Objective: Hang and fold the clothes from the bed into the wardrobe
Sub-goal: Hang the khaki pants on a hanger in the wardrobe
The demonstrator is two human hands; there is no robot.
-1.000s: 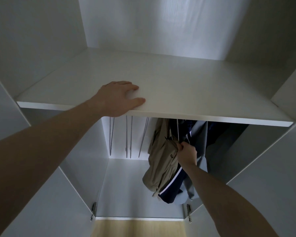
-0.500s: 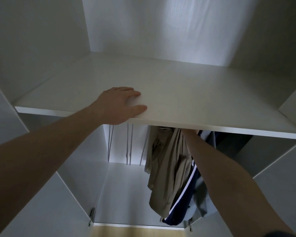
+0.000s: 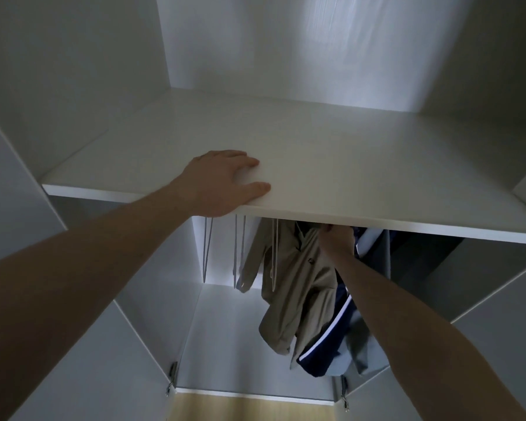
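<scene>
A beige jacket (image 3: 298,284) hangs under the white wardrobe shelf (image 3: 362,153), right of centre. My right hand (image 3: 336,240) reaches up to its collar just below the shelf's front edge, with fingers curled on the jacket's hanger; the shelf hides the hook and the rail. Behind my right forearm hang a navy garment with a white stripe (image 3: 322,350) and a grey garment (image 3: 375,250). My left hand (image 3: 222,183) rests flat on the shelf's front edge, fingers spread.
Several empty wire hangers (image 3: 239,253) hang to the left of the jacket. The wardrobe's white bottom panel (image 3: 225,344) lies below them. Open doors stand at both sides, with hinges (image 3: 171,375) low down. Wooden flooring (image 3: 249,408) shows at the bottom.
My right hand went up with the beige jacket from mid-compartment to just under the shelf, and the jacket now hangs higher. My left hand stayed on the shelf.
</scene>
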